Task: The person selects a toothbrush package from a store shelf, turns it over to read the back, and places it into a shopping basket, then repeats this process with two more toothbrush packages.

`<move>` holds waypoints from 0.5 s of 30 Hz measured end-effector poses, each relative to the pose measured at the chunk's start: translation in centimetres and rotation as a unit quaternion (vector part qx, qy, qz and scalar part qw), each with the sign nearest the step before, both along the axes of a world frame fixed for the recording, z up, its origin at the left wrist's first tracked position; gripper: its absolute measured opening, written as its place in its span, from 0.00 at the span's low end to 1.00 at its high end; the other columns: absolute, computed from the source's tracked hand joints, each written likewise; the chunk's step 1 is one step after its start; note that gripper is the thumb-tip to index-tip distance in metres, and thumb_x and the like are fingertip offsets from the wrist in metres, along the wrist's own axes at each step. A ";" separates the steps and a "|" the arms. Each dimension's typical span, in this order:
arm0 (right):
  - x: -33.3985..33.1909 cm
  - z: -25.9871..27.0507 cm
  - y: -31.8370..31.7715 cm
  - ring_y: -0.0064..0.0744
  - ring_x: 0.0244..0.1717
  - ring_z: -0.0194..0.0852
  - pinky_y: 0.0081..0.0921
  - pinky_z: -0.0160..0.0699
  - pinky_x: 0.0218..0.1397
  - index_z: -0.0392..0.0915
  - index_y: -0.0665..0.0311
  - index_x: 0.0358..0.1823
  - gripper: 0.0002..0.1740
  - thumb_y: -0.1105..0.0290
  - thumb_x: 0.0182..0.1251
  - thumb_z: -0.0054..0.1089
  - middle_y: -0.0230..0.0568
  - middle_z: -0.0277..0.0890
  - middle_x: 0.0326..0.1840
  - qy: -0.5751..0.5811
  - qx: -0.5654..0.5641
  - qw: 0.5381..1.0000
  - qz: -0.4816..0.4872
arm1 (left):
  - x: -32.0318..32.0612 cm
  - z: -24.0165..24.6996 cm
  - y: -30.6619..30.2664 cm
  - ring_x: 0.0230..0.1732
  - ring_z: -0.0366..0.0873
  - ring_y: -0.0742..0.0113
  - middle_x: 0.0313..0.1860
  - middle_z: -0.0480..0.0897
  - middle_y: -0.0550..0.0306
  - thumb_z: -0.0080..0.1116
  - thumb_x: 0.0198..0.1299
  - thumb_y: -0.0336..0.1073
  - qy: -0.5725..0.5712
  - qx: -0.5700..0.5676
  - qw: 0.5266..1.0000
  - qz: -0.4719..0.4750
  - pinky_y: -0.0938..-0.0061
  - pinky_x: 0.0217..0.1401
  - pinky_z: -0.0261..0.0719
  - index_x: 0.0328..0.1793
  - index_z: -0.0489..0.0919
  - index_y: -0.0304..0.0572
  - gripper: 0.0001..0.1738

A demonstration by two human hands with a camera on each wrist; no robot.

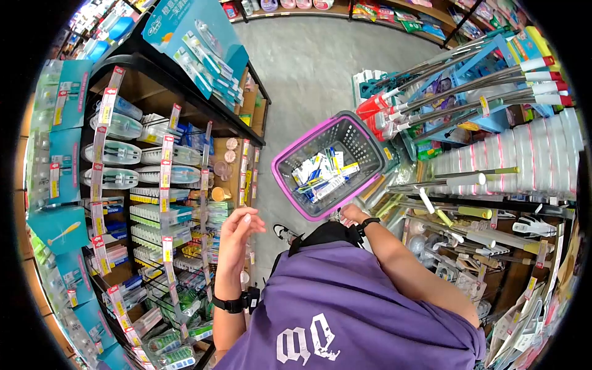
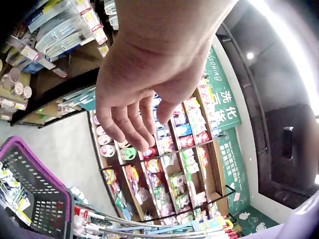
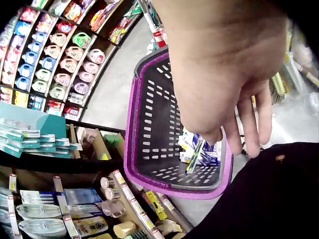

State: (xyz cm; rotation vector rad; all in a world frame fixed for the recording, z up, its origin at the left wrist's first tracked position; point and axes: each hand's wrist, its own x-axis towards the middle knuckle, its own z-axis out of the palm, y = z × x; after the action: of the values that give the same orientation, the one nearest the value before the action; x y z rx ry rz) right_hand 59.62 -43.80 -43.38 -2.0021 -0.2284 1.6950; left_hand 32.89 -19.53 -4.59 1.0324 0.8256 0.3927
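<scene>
A dark grey shopping basket (image 1: 370,161) with a purple rim stands in the aisle ahead of the person. Packs of toothbrushes (image 1: 324,174) lie jumbled in it, mostly white, blue and yellow. Raised beside the left shelf, the left hand (image 1: 240,231) has loosely bent fingers and holds nothing; its wrist view shows the fingers (image 2: 142,119) hanging relaxed. The right hand (image 1: 353,214) is low by the basket's near right corner. Seen from its own wrist, the right hand (image 3: 224,99) overlaps the basket, its fingers hanging down with nothing visible in them.
Shelving with packaged toothbrushes (image 1: 120,152) and price strips runs along the left, a blue display box (image 1: 203,49) on its top. Mops and poles (image 1: 456,86) jut out at the right, above stacked clear tubs (image 1: 512,148). Grey floor (image 1: 290,68) extends ahead to more shelves.
</scene>
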 end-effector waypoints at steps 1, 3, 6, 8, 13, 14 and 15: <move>-0.1 -0.9 -0.1 0.39 0.25 0.87 0.36 0.80 0.24 0.84 0.71 0.36 0.17 0.63 0.66 0.52 0.45 0.86 0.32 0.000 -0.014 1.000 0.015 | -0.6 -0.2 0.0 0.42 0.83 0.65 0.39 0.84 0.52 0.53 0.74 0.36 0.000 -0.001 1.000 0.007 0.69 0.52 0.82 0.56 0.79 0.34 0.13; -0.4 -1.1 -0.6 0.39 0.24 0.86 0.39 0.77 0.24 0.84 0.69 0.35 0.18 0.61 0.65 0.52 0.44 0.85 0.30 -0.012 -0.005 1.000 0.025 | -1.8 -0.6 0.0 0.43 0.84 0.65 0.40 0.84 0.53 0.53 0.74 0.36 -0.002 -0.009 1.000 0.017 0.69 0.52 0.82 0.56 0.79 0.35 0.13; 0.4 -5.5 -2.5 0.52 0.32 0.83 0.45 0.78 0.36 0.84 0.67 0.29 0.16 0.61 0.60 0.56 0.54 0.84 0.31 -0.122 0.110 0.971 0.175 | -3.9 -0.4 0.2 0.45 0.84 0.66 0.42 0.84 0.55 0.54 0.73 0.37 -0.008 -0.005 0.999 0.044 0.67 0.54 0.83 0.58 0.78 0.36 0.15; 0.8 -8.6 -2.9 0.49 0.31 0.85 0.44 0.81 0.34 0.83 0.69 0.33 0.16 0.61 0.64 0.54 0.54 0.85 0.36 -0.076 0.115 0.976 0.167 | -5.1 0.0 0.6 0.45 0.84 0.66 0.42 0.84 0.55 0.55 0.73 0.37 -0.024 -0.007 0.998 0.054 0.67 0.54 0.83 0.58 0.79 0.36 0.14; 0.8 -4.2 0.6 0.49 0.27 0.88 0.38 0.84 0.22 0.78 0.74 0.47 0.17 0.65 0.70 0.51 0.57 0.86 0.42 -0.007 0.007 0.990 0.138 | -9.5 0.1 2.5 0.43 0.83 0.67 0.41 0.84 0.54 0.55 0.73 0.40 -0.068 0.004 0.992 0.108 0.70 0.54 0.81 0.56 0.79 0.36 0.15; 1.1 -3.9 1.4 0.51 0.28 0.88 0.39 0.86 0.23 0.77 0.75 0.48 0.17 0.66 0.70 0.50 0.59 0.85 0.41 -0.019 0.000 0.988 0.156 | -10.4 0.1 2.8 0.43 0.83 0.67 0.40 0.84 0.54 0.55 0.73 0.41 -0.082 0.013 0.988 0.127 0.70 0.53 0.81 0.56 0.79 0.36 0.16; 1.1 -2.2 2.4 0.51 0.28 0.88 0.39 0.86 0.23 0.77 0.76 0.49 0.17 0.68 0.71 0.49 0.58 0.85 0.41 -0.006 0.004 0.989 0.147 | -11.4 -0.1 3.2 0.43 0.83 0.67 0.40 0.84 0.54 0.55 0.73 0.41 -0.097 0.020 0.985 0.143 0.71 0.53 0.81 0.56 0.79 0.36 0.16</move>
State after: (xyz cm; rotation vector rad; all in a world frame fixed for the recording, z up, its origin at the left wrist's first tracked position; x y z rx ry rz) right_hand 60.69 -41.40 -45.62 -2.0524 -0.5589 1.8528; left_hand 21.53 -16.30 -4.66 0.8966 0.7940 0.7453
